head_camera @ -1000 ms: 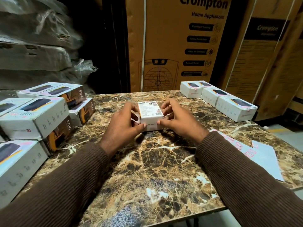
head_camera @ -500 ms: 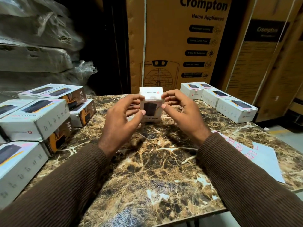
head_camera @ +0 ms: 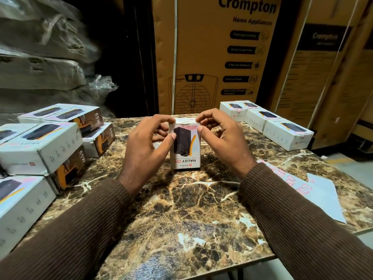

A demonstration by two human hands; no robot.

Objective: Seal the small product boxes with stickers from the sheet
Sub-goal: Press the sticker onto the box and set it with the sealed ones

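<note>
Both the left hand and right hand pinched one small box, upright at the surface's middle. Three sealed-looking boxes lay far right; a stack waited left, so most work seemingly remained. The sticker sheet lay near right.

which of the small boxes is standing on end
The box both hands hold at the table's middle; all the other boxes lie flat.
</note>
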